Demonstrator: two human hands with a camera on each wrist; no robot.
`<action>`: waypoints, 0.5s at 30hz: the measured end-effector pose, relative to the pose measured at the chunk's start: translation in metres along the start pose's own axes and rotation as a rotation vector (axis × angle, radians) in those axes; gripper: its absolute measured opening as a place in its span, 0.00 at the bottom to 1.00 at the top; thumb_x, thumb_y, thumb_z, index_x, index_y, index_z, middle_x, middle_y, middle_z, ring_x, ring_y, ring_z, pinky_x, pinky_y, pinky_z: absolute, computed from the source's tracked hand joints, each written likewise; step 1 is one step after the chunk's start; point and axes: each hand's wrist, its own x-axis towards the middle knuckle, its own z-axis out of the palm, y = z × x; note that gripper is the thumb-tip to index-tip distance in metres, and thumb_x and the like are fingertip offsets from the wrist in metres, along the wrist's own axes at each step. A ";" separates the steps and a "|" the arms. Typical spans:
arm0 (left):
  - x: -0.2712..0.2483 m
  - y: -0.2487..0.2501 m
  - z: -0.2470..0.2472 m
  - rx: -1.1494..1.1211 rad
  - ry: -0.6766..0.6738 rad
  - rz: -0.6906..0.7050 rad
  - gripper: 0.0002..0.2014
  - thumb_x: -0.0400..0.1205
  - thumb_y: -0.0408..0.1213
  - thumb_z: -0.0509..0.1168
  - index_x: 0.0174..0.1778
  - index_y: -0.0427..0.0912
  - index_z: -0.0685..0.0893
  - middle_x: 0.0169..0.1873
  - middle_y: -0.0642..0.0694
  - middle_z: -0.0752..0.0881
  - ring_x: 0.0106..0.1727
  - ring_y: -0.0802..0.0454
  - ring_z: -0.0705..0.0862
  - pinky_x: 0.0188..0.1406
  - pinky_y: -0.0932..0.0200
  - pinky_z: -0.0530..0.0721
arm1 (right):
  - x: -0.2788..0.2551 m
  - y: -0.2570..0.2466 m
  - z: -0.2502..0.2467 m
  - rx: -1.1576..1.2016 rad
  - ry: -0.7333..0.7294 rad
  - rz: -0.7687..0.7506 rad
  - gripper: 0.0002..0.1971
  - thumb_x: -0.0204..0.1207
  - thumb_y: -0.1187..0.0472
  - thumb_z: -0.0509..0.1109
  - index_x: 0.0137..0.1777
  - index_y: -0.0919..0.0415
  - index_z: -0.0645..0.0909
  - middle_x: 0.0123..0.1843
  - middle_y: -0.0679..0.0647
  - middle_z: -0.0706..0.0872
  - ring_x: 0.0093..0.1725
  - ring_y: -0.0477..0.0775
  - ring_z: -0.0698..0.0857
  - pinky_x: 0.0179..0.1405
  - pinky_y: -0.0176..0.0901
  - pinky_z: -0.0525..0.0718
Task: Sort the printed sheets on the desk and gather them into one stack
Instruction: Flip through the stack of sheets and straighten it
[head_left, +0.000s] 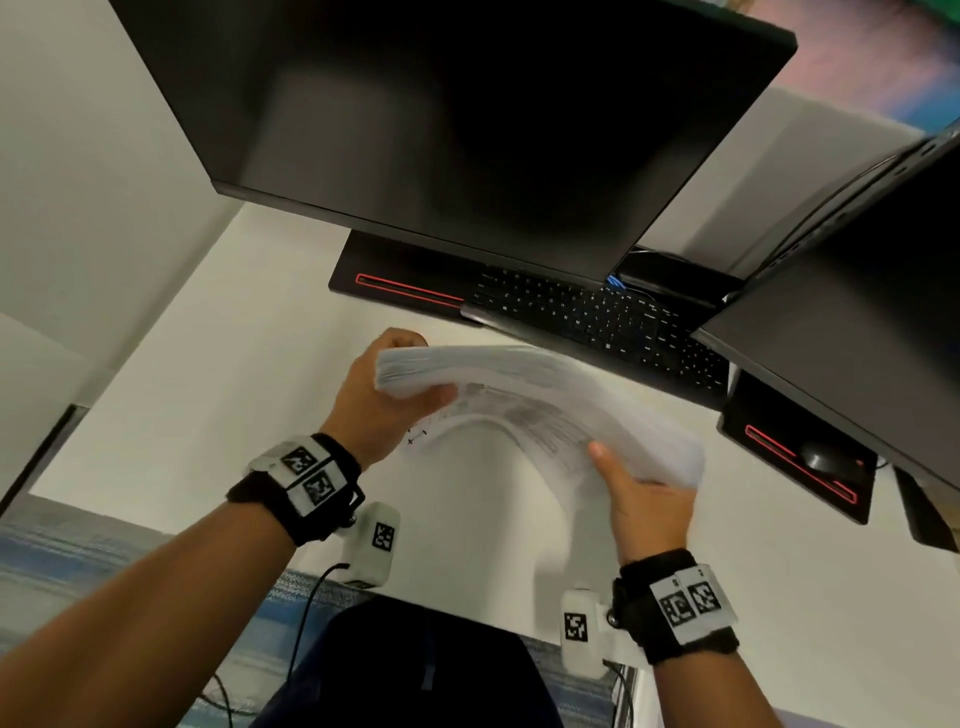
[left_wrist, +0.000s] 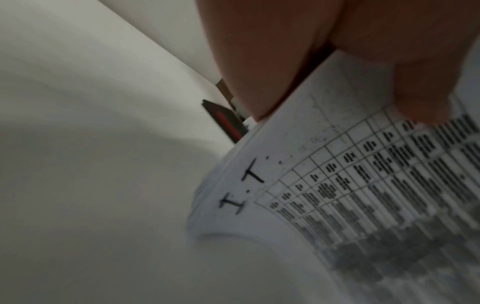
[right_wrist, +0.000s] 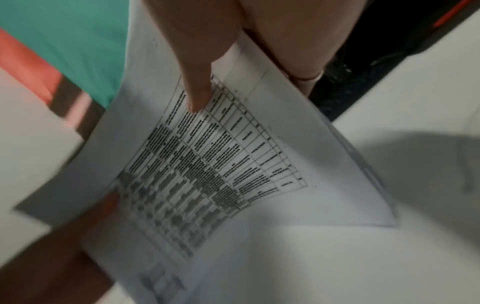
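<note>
A thick stack of printed sheets (head_left: 524, 400) arches upward above the white desk (head_left: 218, 395), bowed in its middle. My left hand (head_left: 384, 395) grips its left end, thumb on the near face. My right hand (head_left: 639, 493) grips the right end, thumb on the printed side. In the left wrist view the sheets (left_wrist: 363, 185) show a printed table and the letters "I.T", with my thumb pressing the top corner. In the right wrist view my thumb lies on the table print of the sheets (right_wrist: 221, 164). The fingers behind the stack are hidden.
A black keyboard (head_left: 597, 322) lies just beyond the sheets. A large dark monitor (head_left: 441, 114) stands behind it, with its red-striped base (head_left: 400, 286). A second monitor (head_left: 857, 312) and base (head_left: 800, 467) with a mouse (head_left: 826, 457) sit at the right.
</note>
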 end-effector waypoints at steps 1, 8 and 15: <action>-0.002 -0.009 0.005 0.024 -0.038 -0.052 0.15 0.71 0.48 0.79 0.49 0.62 0.82 0.46 0.51 0.89 0.46 0.56 0.89 0.46 0.49 0.90 | -0.001 0.010 0.002 -0.059 -0.023 0.059 0.15 0.66 0.59 0.85 0.51 0.57 0.88 0.40 0.44 0.93 0.40 0.40 0.91 0.50 0.40 0.91; 0.008 -0.013 0.005 0.113 -0.021 -0.250 0.17 0.75 0.46 0.76 0.59 0.54 0.82 0.44 0.62 0.88 0.42 0.68 0.87 0.30 0.76 0.81 | 0.019 0.011 -0.004 -0.264 -0.083 0.015 0.16 0.72 0.59 0.81 0.58 0.58 0.82 0.48 0.38 0.87 0.43 0.26 0.86 0.52 0.27 0.83; -0.007 -0.058 0.019 0.295 -0.195 -0.496 0.30 0.86 0.47 0.61 0.82 0.45 0.58 0.71 0.43 0.78 0.62 0.42 0.83 0.58 0.46 0.85 | 0.024 0.066 0.007 -0.459 -0.259 0.343 0.24 0.85 0.55 0.66 0.79 0.60 0.70 0.71 0.48 0.80 0.70 0.50 0.80 0.71 0.40 0.73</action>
